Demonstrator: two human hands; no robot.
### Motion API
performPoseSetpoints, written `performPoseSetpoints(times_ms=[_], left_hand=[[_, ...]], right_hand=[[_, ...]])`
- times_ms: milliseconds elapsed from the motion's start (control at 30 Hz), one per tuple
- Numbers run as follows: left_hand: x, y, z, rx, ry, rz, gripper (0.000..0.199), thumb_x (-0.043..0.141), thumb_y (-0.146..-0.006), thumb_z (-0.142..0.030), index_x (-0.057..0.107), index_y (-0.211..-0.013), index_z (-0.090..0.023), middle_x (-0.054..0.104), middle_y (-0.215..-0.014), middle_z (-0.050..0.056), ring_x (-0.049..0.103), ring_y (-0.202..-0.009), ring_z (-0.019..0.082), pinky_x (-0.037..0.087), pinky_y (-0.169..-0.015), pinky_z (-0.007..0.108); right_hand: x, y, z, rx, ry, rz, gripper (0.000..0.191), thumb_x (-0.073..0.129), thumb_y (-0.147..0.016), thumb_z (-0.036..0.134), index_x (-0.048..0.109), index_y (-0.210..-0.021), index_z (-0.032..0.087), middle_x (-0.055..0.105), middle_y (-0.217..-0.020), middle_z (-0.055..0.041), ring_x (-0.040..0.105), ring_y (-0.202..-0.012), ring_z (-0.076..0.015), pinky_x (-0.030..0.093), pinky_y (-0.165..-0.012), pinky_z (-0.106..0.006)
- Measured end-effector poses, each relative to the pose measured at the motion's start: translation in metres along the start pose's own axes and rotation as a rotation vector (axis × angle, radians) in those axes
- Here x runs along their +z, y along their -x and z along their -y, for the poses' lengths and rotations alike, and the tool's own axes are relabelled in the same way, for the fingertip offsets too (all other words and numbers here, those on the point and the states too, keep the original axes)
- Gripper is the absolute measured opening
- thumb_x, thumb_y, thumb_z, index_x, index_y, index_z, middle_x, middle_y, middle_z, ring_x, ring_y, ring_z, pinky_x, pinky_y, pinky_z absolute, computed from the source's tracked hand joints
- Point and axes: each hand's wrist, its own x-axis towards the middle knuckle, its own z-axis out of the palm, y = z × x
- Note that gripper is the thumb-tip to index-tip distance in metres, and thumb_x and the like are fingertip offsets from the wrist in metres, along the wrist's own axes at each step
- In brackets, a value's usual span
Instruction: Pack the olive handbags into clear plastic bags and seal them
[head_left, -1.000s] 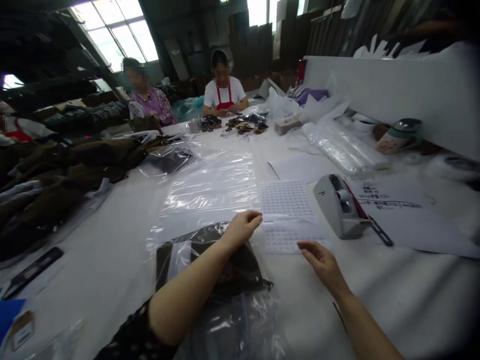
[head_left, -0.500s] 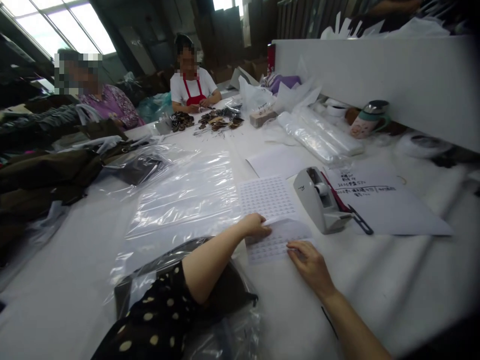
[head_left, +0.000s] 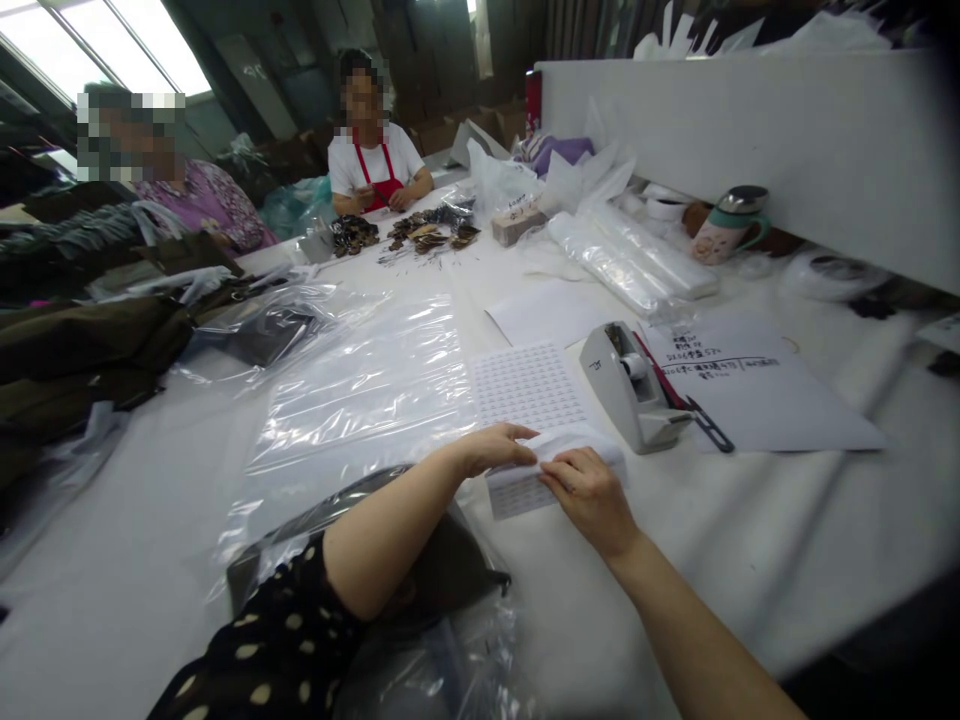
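A printed sticker sheet [head_left: 525, 385] lies on the white table, its lower part bent up and curled. At the left side of that curl, my left hand [head_left: 502, 447] has its thumb and fingers on the paper. My right hand [head_left: 589, 490] pinches the curled paper just right of it, fingertips nearly touching those of the left. Under my left arm sits a dark item in clear plastic [head_left: 450, 560]. Clear plastic bags [head_left: 367, 390] lie flat to the left of the sheet. A grey tape dispenser [head_left: 630, 390] stands right of the sheet.
Right of the dispenser are a small cutter [head_left: 709, 425] and a handwritten paper [head_left: 780, 400]. Farther back are rolled plastic [head_left: 615, 260], a mug [head_left: 731, 225] and a white partition [head_left: 720, 150]. Two people sit across the table; dark garments [head_left: 82, 340] are piled at left.
My right hand has moved left and up to the curled paper, close to my left hand, and its fingers have closed. The camera view has shifted slightly.
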Motion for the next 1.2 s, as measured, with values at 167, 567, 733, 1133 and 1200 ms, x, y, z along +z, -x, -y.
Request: performPoseSetpoints(times_ms=[167,567,733,1133,1200], left_hand=[[0.003,0.000,0.007,-0.002,-0.090,-0.045,0.050,0.061,-0.064,-0.020,0.061,-0.114,-0.022,0.068,-0.082,0.001,0.062,-0.075,0.019,0.049,-0.064,0.025],[0.038,0.135,0.010,0.626,-0.614,-0.683,0.036,0.047,-0.087,-0.030,0.052,-0.120,-0.018,0.053,-0.127,0.010,0.047,-0.117,0.023,0.037,-0.101,0.038],[0.095,0.236,0.064,0.895,-0.896,-1.169,0.015,0.053,-0.084,-0.027,0.063,-0.091,-0.018,0.067,-0.100,0.000,0.058,-0.092,0.016,0.047,-0.087,0.028],[0.101,0.306,0.202,0.076,-0.509,-0.961,0.077,0.051,-0.072,-0.070,0.038,-0.135,-0.028,0.017,-0.150,0.012,0.011,-0.135,0.043,0.020,-0.102,0.068],[0.104,0.298,0.218,0.106,-0.467,-0.940,0.078,0.045,-0.073,-0.073,0.034,-0.137,-0.030,0.010,-0.152,0.008,0.004,-0.136,0.040,0.016,-0.104,0.067]], right_hand=[[-0.003,0.004,0.005,-0.011,0.001,-0.011,0.014,0.053,-0.089,0.023,0.065,-0.082,0.020,0.060,-0.079,-0.0050,0.053,-0.080,-0.0211,0.045,-0.075,-0.035],[-0.011,-0.001,0.028,0.654,-0.876,0.128,0.028,0.069,-0.072,0.045,0.061,-0.080,0.019,0.061,-0.077,-0.0019,0.057,-0.073,-0.0190,0.048,-0.068,-0.029],[0.008,-0.057,0.106,0.524,-0.849,0.484,0.036,0.071,-0.067,0.050,0.062,-0.080,0.017,0.060,-0.068,-0.0021,0.055,-0.063,-0.0160,0.045,-0.058,-0.026],[0.137,-0.104,0.320,0.213,-0.391,1.091,0.025,0.068,-0.065,0.039,0.058,-0.058,0.017,0.036,-0.039,0.0073,0.031,-0.034,-0.0066,0.024,-0.035,-0.020],[0.150,-0.105,0.320,0.215,-0.289,1.082,0.024,0.068,-0.065,0.037,0.059,-0.058,0.016,0.036,-0.037,0.0071,0.031,-0.033,-0.0065,0.024,-0.034,-0.020]])
